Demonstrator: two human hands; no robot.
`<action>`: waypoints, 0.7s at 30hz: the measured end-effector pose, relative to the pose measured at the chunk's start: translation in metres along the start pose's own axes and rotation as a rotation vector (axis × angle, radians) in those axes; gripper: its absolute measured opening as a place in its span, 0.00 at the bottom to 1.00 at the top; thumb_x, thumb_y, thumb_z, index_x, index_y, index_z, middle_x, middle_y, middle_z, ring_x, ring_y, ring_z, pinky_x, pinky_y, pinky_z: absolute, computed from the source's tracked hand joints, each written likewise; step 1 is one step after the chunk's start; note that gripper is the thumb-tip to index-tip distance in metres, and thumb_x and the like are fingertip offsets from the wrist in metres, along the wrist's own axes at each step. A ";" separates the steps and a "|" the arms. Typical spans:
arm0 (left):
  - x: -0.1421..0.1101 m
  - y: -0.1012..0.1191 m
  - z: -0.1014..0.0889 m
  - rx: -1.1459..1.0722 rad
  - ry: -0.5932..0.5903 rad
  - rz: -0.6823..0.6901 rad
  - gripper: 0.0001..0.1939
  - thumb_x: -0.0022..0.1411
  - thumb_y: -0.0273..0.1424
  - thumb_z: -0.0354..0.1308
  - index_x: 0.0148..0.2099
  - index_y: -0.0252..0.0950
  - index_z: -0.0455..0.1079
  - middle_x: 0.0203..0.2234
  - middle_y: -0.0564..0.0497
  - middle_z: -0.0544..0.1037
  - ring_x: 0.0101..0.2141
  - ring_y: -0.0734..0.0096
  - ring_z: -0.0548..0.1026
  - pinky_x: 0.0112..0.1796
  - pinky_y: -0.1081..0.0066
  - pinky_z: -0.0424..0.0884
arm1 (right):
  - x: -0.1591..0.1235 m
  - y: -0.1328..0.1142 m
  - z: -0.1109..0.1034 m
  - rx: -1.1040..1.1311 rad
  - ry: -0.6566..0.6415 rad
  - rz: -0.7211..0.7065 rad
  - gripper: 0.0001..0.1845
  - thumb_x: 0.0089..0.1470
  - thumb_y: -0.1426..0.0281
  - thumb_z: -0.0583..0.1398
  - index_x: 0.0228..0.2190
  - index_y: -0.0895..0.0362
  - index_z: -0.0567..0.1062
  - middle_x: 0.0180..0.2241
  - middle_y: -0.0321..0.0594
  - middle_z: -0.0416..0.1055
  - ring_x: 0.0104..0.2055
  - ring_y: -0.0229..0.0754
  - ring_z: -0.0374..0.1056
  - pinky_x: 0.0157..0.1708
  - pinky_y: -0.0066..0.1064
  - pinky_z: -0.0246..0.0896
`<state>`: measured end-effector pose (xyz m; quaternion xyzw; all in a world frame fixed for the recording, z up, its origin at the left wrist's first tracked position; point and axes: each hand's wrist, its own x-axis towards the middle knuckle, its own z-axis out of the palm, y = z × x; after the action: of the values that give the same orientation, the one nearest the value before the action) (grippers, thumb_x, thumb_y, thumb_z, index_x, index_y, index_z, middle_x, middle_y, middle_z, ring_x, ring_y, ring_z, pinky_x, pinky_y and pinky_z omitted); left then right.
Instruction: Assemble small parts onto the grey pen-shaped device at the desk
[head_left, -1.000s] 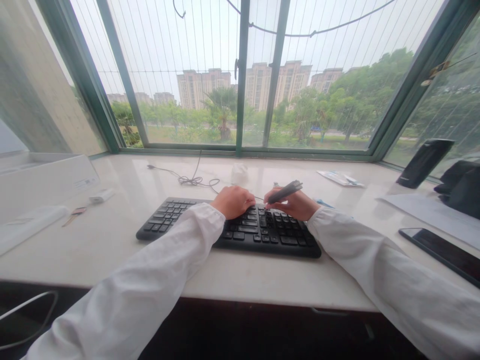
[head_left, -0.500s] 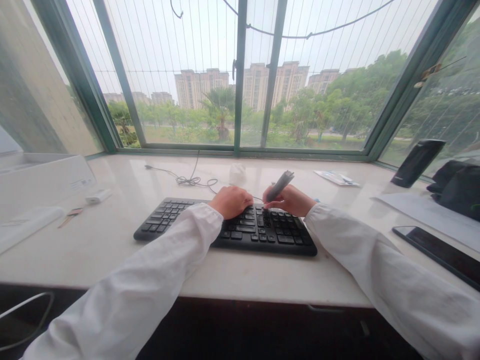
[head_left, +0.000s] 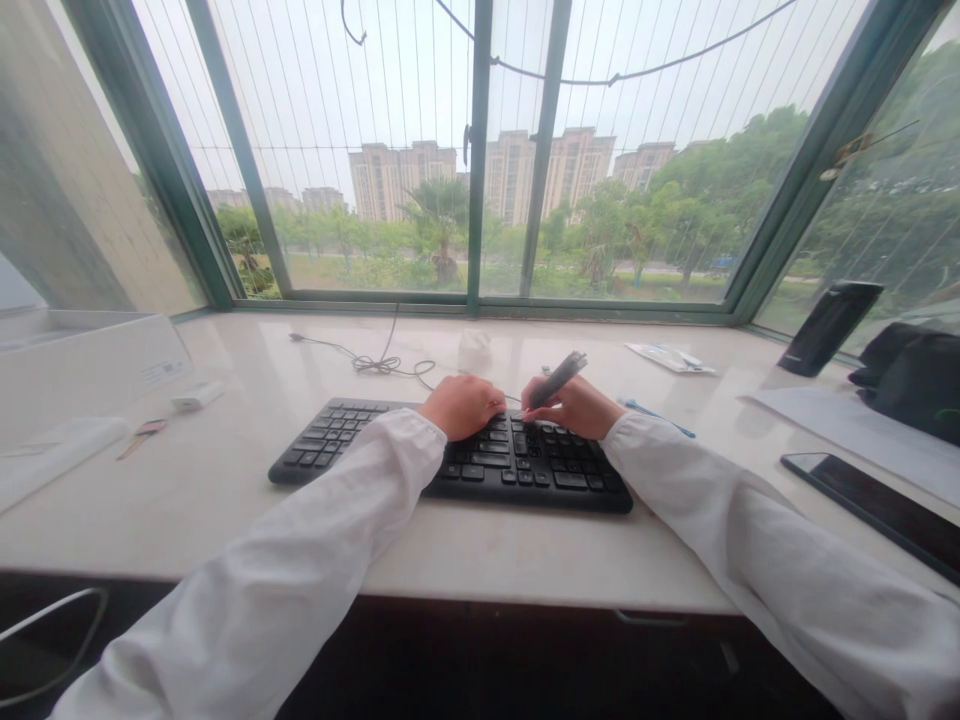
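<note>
In the head view, the right hand (head_left: 574,408) has its fingers closed around a slim grey pen-shaped stick (head_left: 556,380), now tilted a little flatter than a moment ago above a black plastic keyboard (head_left: 525,470) on the pale stone surface (head_left: 225,520), while the left hand (head_left: 461,407) rests empty, fingers curled on the keys.

1. We have a white stone counter (head_left: 225,525) under the window, carrying everything here.
2. Mid-counter lies a black keyboard (head_left: 540,490).
3. Just behind it, a thin coiled cable (head_left: 386,366).
4. Well left of it, a small key (head_left: 136,438).
5. Well right of it — near the counter's edge — a black smartphone (head_left: 874,500).
</note>
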<state>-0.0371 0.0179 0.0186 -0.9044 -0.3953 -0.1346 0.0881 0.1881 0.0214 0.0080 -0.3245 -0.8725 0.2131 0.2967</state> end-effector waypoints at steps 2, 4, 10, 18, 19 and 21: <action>0.000 0.000 0.000 -0.002 0.003 0.004 0.17 0.65 0.38 0.47 0.40 0.45 0.78 0.36 0.49 0.80 0.37 0.64 0.76 0.36 0.69 0.68 | 0.000 -0.001 -0.002 -0.006 -0.025 0.000 0.17 0.49 0.56 0.64 0.31 0.57 0.74 0.29 0.38 0.72 0.31 0.40 0.68 0.31 0.28 0.64; -0.001 0.000 0.000 -0.001 0.010 0.013 0.17 0.65 0.38 0.47 0.40 0.45 0.78 0.36 0.49 0.80 0.37 0.64 0.76 0.35 0.68 0.68 | 0.000 -0.003 -0.004 -0.021 -0.049 -0.009 0.17 0.50 0.56 0.63 0.32 0.57 0.74 0.29 0.39 0.73 0.31 0.40 0.68 0.31 0.29 0.63; -0.001 -0.001 0.000 -0.004 0.019 0.024 0.17 0.66 0.38 0.46 0.39 0.44 0.78 0.35 0.49 0.80 0.36 0.64 0.76 0.36 0.69 0.68 | -0.002 -0.011 -0.007 -0.017 -0.091 -0.038 0.16 0.54 0.57 0.59 0.34 0.58 0.73 0.32 0.40 0.72 0.32 0.40 0.68 0.31 0.29 0.64; -0.002 0.000 -0.003 -0.033 0.043 0.013 0.15 0.65 0.38 0.49 0.40 0.45 0.77 0.35 0.50 0.80 0.37 0.64 0.76 0.36 0.69 0.68 | -0.003 -0.007 -0.004 0.274 -0.020 0.076 0.20 0.52 0.54 0.62 0.35 0.60 0.72 0.33 0.43 0.74 0.36 0.43 0.72 0.39 0.36 0.67; -0.002 0.002 -0.005 -0.056 0.077 0.004 0.14 0.65 0.38 0.49 0.41 0.45 0.77 0.36 0.51 0.80 0.37 0.65 0.76 0.36 0.69 0.67 | -0.003 -0.008 -0.004 0.393 0.017 0.110 0.22 0.52 0.53 0.62 0.35 0.60 0.72 0.34 0.44 0.75 0.38 0.44 0.73 0.42 0.38 0.68; -0.003 0.006 -0.010 -0.121 0.177 -0.024 0.15 0.66 0.39 0.48 0.43 0.45 0.76 0.36 0.52 0.79 0.37 0.68 0.76 0.35 0.71 0.67 | -0.003 -0.011 -0.004 0.621 0.098 0.166 0.24 0.52 0.49 0.60 0.36 0.59 0.72 0.35 0.45 0.76 0.39 0.45 0.74 0.48 0.42 0.67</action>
<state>-0.0360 0.0090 0.0273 -0.8877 -0.3880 -0.2388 0.0664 0.1874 0.0127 0.0160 -0.2982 -0.7210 0.4769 0.4048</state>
